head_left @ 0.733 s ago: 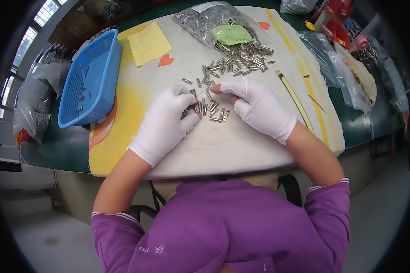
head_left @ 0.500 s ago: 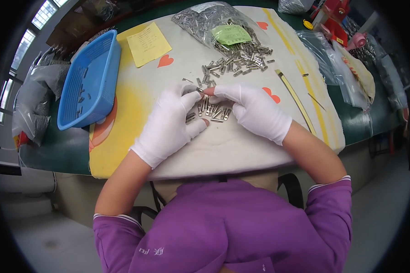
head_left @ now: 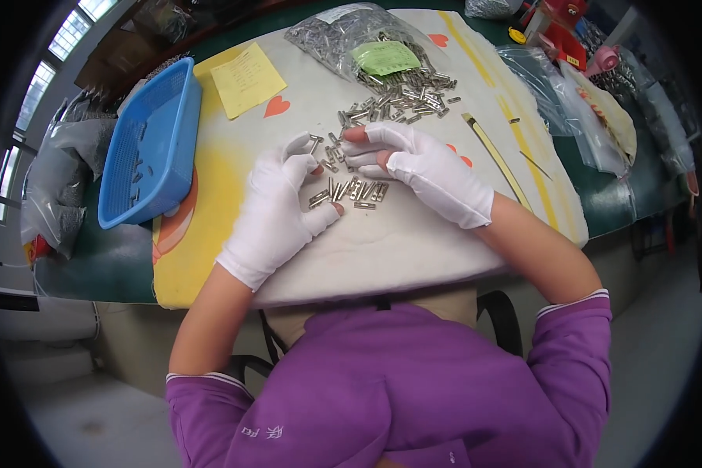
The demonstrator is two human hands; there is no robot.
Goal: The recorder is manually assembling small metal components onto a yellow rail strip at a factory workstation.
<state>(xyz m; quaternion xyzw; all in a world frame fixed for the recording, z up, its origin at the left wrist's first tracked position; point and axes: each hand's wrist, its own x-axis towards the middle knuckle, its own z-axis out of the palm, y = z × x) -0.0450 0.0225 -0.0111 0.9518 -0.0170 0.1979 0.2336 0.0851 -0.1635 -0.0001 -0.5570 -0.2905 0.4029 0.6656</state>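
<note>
My left hand (head_left: 277,203), in a white glove with bare fingertips, is curled at the left of a small group of silvery metal pieces (head_left: 355,189). A narrow metal piece (head_left: 314,145) shows at its bent upper fingers and looks gripped there. The left thumb is spread apart, its tip beside the group. My right hand (head_left: 425,165), gloved alike, hovers over the right side with index finger and thumb apart and nothing visible between them. Its lower fingers are partly hidden. A few loose pieces lie between the two hands.
Beyond the hands a heap of metal pieces (head_left: 405,97) spills from a clear plastic bag (head_left: 324,39) with a green label. At left are a blue basket (head_left: 183,148) and a yellow paper (head_left: 249,80). Yellow-edged strip (head_left: 495,160) and thin pointed tool (head_left: 536,165) lie right.
My hands, with fingertips together before, have come apart. The right fingers have opened, and the left hand has drawn back slightly left with a metal piece at its fingers.
</note>
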